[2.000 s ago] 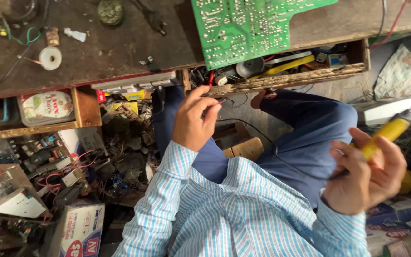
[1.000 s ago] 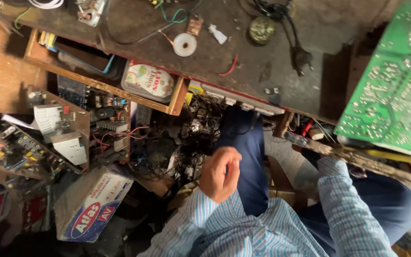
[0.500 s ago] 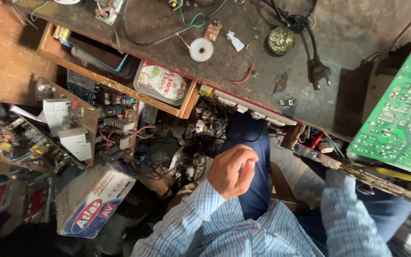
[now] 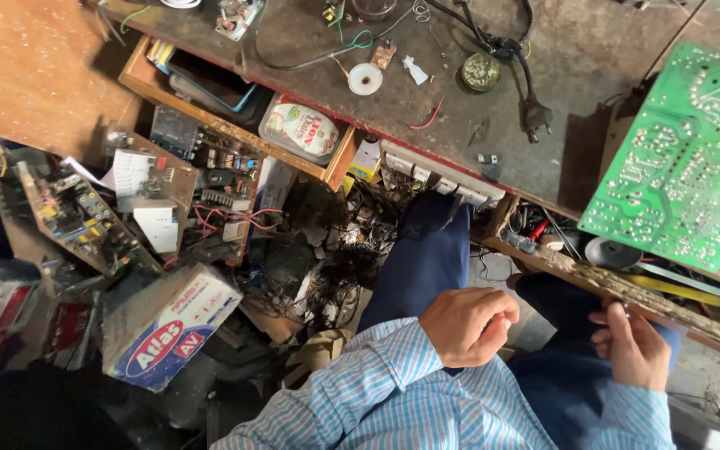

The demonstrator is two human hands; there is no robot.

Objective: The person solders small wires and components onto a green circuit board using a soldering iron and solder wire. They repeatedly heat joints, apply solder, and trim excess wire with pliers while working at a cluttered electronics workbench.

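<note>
The drawer edge [image 4: 627, 287], a worn wooden lip under the bench, is what the right hand [image 4: 633, 346] touches: its fingers reach up to the rim, partly curled, and I cannot tell whether they pinch anything small. The left hand [image 4: 468, 325] rests over the lap as a loose fist; whether it holds something inside is hidden. Both sleeves are blue-striped, above dark blue trousers [image 4: 427, 258]. Just above the right hand the open drawer shows a tape roll [image 4: 612, 252] and yellow-handled tools [image 4: 668, 287], kept within easy reach of the seat. A green circuit board [image 4: 681, 158] lies solder-side up on the bench [image 4: 427, 92], probably so its joints can be got at. Farther left sit a solder spool [image 4: 366, 79], a plug [image 4: 537, 117] and a cardboard box [image 4: 164, 325] on the floor.
</note>
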